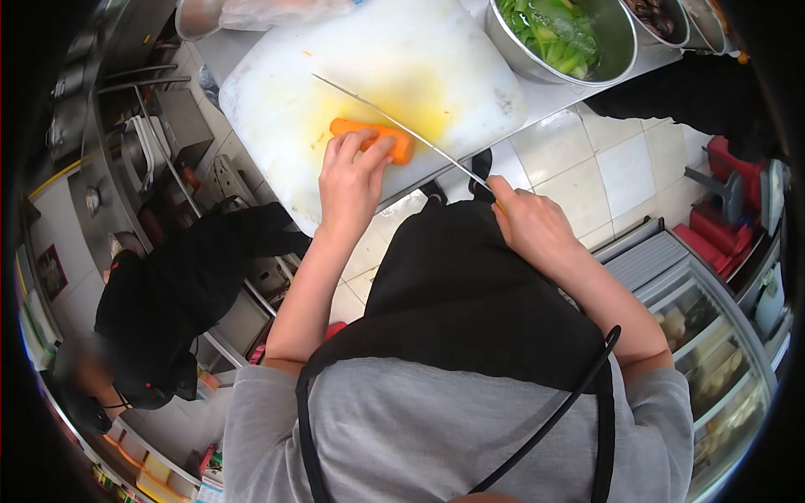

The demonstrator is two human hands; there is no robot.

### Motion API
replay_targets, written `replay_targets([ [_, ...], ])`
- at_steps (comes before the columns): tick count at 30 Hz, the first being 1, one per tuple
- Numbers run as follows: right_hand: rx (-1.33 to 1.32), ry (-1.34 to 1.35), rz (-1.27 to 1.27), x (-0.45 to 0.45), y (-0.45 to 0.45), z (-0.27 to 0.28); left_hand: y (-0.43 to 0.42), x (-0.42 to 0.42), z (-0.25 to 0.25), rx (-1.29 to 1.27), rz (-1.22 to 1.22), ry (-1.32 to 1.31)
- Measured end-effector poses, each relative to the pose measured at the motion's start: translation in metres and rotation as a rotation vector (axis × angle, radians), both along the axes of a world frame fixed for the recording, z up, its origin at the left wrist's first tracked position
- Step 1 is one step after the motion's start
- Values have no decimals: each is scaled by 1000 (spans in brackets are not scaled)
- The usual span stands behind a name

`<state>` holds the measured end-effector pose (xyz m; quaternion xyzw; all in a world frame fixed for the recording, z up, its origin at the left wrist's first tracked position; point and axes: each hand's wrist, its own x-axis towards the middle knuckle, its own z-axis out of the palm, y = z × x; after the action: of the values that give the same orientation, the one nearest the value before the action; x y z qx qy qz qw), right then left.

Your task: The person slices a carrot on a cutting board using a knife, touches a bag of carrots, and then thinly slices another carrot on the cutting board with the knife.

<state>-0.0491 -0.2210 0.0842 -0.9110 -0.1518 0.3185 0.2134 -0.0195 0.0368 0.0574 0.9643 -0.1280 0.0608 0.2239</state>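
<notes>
A peeled orange carrot piece point(402, 149) lies on the white cutting board point(277, 92), near its front edge. The fingers of my left hand point(352, 172) are bent over the carrot and press on it from above. My right hand point(532, 216) is wrapped round the handle of a long knife point(386, 115). The blade points up and to the left across the board, just beyond the carrot, and its edge is not seen cutting into it. Yellow stains and small orange bits mark the board around the carrot.
A metal pot point(620, 71) of green vegetables in water stands right of the board, with further bowls beyond. A metal bowl point(198, 18) and plastic bag point(277, 12) are at the back left. A person in black point(176, 285) is at the left; a dark sleeve point(679, 96) shows at the right.
</notes>
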Motion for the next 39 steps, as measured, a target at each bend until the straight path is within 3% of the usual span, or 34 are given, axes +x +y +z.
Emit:
replay_targets([
  [15,26,-260,46,-21,-6,19,-1,8,6,58,-1,76],
  [25,-28,-187,47,-10,8,5,1,10,7,55,-4,103],
  [32,117,-77,-1,19,22,-16,3,9,6,18,-3,92],
  [39,44,-119,30,-3,0,15,2,9,5,23,-4,65],
])
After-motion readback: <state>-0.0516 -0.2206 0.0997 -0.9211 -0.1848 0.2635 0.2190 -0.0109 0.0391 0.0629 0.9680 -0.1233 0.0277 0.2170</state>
